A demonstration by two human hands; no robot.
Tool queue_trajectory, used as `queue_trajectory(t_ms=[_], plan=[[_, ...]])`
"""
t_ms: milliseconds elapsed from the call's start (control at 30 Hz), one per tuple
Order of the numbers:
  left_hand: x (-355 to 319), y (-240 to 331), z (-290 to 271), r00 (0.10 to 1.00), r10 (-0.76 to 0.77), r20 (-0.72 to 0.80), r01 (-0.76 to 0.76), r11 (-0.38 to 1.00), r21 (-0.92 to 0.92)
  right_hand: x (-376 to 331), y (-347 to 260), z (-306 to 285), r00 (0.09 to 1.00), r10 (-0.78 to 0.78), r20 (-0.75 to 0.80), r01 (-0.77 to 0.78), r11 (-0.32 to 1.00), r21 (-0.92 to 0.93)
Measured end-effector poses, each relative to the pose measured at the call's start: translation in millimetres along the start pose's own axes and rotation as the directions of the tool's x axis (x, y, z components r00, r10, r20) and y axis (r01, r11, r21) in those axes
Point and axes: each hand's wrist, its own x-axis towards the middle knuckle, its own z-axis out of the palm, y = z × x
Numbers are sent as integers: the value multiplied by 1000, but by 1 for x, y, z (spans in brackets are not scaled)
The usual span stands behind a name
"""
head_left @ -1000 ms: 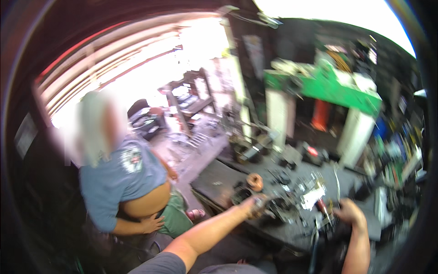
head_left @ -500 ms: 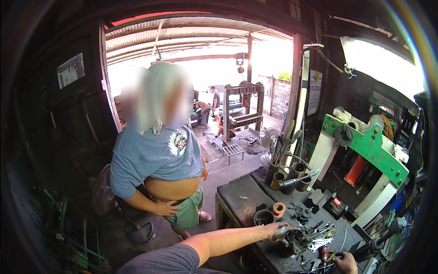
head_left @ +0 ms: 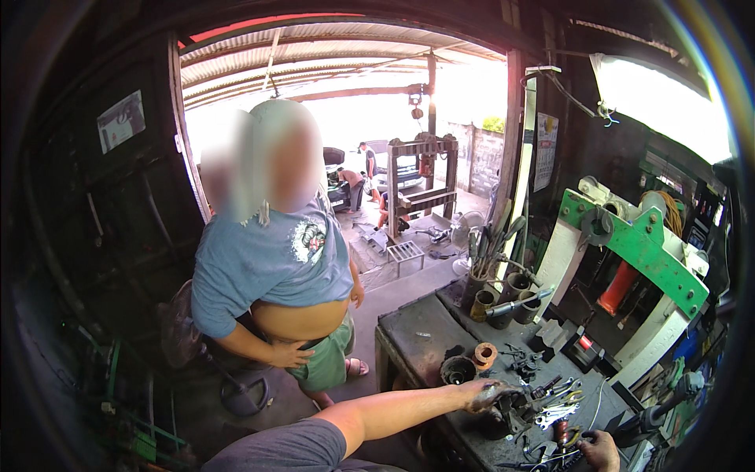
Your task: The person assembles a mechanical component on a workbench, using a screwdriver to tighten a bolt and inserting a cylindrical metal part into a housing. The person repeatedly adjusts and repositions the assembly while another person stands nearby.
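Observation:
My left hand (head_left: 483, 395), dark with grease, reaches across the workbench (head_left: 417, 334) and is closed on a dark metal part (head_left: 503, 417). Its fingertips blend into the black metal. My right hand (head_left: 602, 451) is low at the bench's right side, fingers curled; whatever they hold is hidden. Just left of it lie a red and dark cylindrical tool (head_left: 561, 434) and pliers (head_left: 543, 452). Several wrenches (head_left: 555, 414) are heaped between my hands. Beyond my left hand stand a black round housing (head_left: 458, 370) and a rusty orange ring-shaped part (head_left: 485, 356).
A person in a blue shirt (head_left: 271, 263) stands left of the bench, hand at the waist. Tool-filled metal cups (head_left: 481, 303) stand at the bench's far edge. A green and white press frame (head_left: 637, 252) rises at right. Further people (head_left: 351, 187) are outside by a car.
The view has shifted slightly. The standing person's head has moved a little left. Both my hands stay at nearly the same places.

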Motion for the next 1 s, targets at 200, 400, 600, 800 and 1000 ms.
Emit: queue_trajectory(t_ms=[200, 400, 600, 800, 1000], plan=[[0, 10, -3, 1000, -26, 0, 26, 996, 85, -2, -1, -1, 999, 45, 11, -45, 999, 9], [-3, 26, -11, 999, 25, -45, -25, 1000, 8, -1, 2, 0, 1000, -26, -16, 26, 999, -18], [-5, 26, -12, 998, 24, -64, -27, 998, -52, -4, -3, -3, 1000, 0, 22, 0, 1000, -12], [-9, 21, -10, 997, 19, -68, -24, 997, -68, -4, 0, -3, 1000, 4, 16, -4, 1000, -17], [-3, 11, -1, 999, -4, -38, 6, 1000, 29, 6, 23, 6, 1000, -18, -1, 18, 1000, -10]])
